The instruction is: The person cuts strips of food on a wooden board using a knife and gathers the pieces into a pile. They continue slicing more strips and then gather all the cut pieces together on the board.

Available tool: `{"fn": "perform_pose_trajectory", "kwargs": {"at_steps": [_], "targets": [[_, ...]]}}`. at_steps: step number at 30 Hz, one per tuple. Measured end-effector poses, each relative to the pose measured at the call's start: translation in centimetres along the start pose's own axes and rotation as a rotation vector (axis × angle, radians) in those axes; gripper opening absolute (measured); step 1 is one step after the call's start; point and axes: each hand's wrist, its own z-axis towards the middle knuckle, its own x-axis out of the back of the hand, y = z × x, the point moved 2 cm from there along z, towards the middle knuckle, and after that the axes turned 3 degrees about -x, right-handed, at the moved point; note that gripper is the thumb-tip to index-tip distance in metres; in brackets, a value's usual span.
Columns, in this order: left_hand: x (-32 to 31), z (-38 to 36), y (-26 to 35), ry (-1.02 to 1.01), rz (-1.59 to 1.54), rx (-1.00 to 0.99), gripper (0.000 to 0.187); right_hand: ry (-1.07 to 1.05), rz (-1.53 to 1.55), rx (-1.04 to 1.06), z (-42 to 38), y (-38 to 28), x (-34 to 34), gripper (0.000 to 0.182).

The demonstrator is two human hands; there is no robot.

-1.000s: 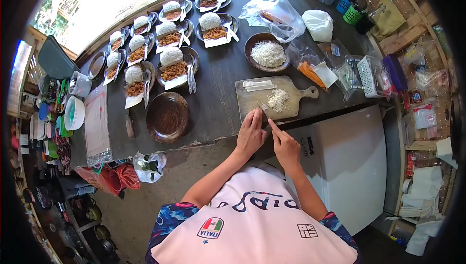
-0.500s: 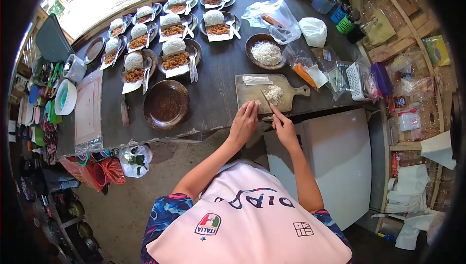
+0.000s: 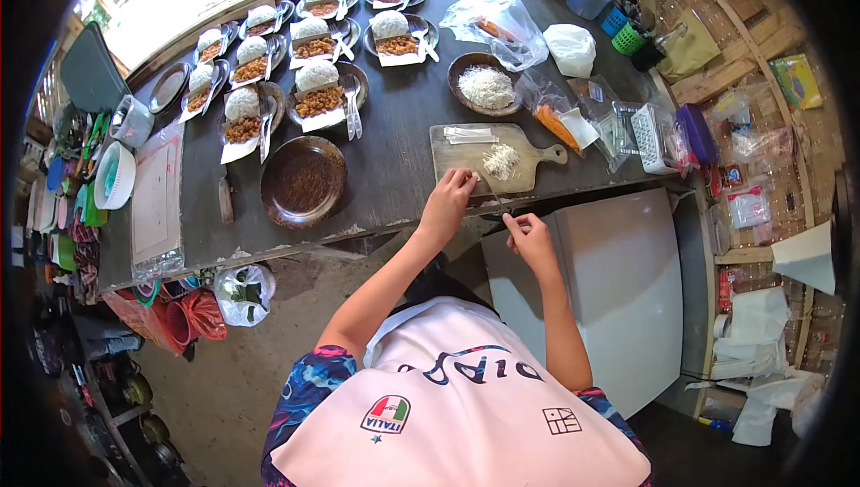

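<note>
My right hand [image 3: 528,241] is closed around the handle of a knife [image 3: 494,194], just off the front edge of the dark table. The blade, seen nearly edge-on, points over the wooden cutting board [image 3: 525,181]. At the board's front left, my left hand [image 3: 451,198] has its fingertips pinched together on a small white piece, mostly hidden by them. Fine white shreds [image 3: 500,162] lie heaped mid-board, beside the knife tip. Behind them, several flat white strips [image 3: 470,136] are laid together. A brown bowl [image 3: 459,97] of white shreds [image 3: 486,87] stands behind the board.
Several plates with rice, a brown topping and cutlery fill the back left; a brown plate [image 3: 303,181] sits nearer. Carrots [image 3: 557,127] in plastic, a white bag [image 3: 571,50] and a white basket [image 3: 654,139] are to the right. A white fridge [image 3: 618,290] stands below the table edge.
My right hand has drawn the knife back toward me, and the blade has turned more edge-on. My left hand has shifted slightly left and away from me. The view has moved a little.
</note>
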Motion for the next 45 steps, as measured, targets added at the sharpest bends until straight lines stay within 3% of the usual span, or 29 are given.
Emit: {"fn": "perform_pose_trajectory", "kwargs": {"at_steps": [3,6,9,15,21,30,45], "targets": [[0.3,0.2,0.3,-0.034,0.047,-0.008,0.048,-0.035,0.035,0.064,1.0,0.4,-0.5,0.050],[0.4,0.4,0.5,-0.114,0.095,-0.050,0.047,0.060,-0.083,0.114,0.6,-0.3,-1.3,0.053],[0.4,0.6,0.9,-0.136,0.172,-0.067,0.050,0.120,-0.156,0.041,-0.6,-1.7,-1.3,0.054],[0.7,0.5,1.0,-0.174,0.175,-0.131,0.051,0.162,-0.142,0.102,-2.3,-2.0,-1.9,0.053],[0.3,-0.5,0.5,-0.196,0.230,-0.206,0.064,0.170,-0.084,0.097,-3.1,-2.4,-1.6,0.051],[-0.9,-1.6,0.1,-0.203,0.181,-0.125,0.068,0.172,0.054,0.109,-0.5,-2.0,-3.3,0.052],[-1.8,-2.2,-0.3,-0.222,0.237,-0.131,0.071,0.178,0.006,0.047,-2.8,-2.5,-2.5,0.053]]}}
